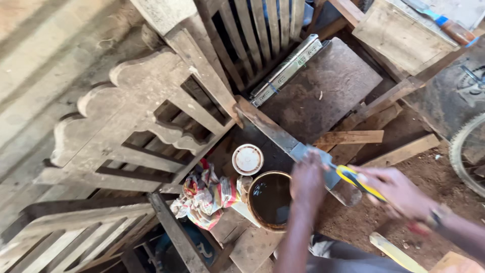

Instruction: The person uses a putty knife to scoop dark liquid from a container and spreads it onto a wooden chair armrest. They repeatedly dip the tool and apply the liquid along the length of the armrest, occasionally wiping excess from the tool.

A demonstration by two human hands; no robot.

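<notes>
My left hand is closed over the near end of a long flat saw blade that slants up toward the wooden frames. My right hand grips a tool with a yellow and black handle, its tip resting against the blade beside my left hand. Just left of my left hand stands an open round tin of dark liquid. Its white lid lies above it.
A colourful patterned rag lies left of the tin. Carved wooden slatted frames fill the left side. A dark board, metal drawer slides, loose wood strips and a bicycle wheel surround the dirt floor.
</notes>
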